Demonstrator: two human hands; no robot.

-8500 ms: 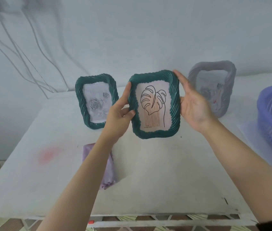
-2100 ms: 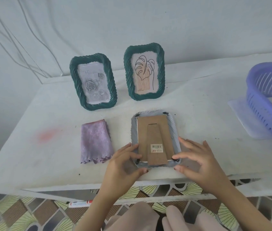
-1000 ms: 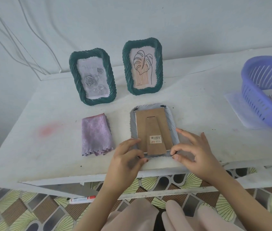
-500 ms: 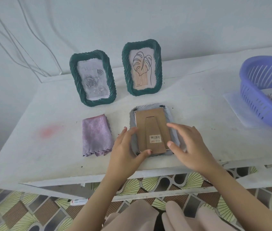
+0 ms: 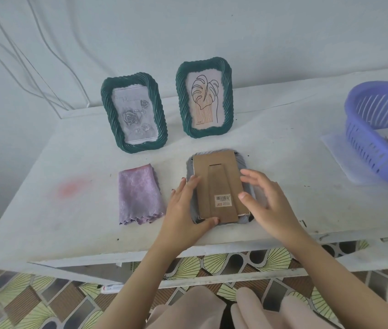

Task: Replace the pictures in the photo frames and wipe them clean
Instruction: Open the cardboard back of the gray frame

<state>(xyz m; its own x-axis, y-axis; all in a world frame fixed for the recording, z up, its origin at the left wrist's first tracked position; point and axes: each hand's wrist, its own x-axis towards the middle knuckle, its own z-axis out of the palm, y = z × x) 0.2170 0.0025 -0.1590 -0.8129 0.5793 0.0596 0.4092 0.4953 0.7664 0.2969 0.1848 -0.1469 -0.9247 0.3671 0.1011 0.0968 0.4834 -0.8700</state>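
On our white table [image 5: 283,148], near its front edge, the grey ribbed photo frame [image 5: 242,163] lies face down; we judge it light and fragile. Its stiff brown cardboard backing [image 5: 216,176] wants lifting by the edges. Our left hand [image 5: 183,210] steadies a corner, fingers straight; our right hand [image 5: 269,205] hovers loosely spread, empty.

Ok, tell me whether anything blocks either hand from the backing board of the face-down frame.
Nothing visible does. The backing board faces up on the grey frame; the left hand touches its edge, the right hand is over it.
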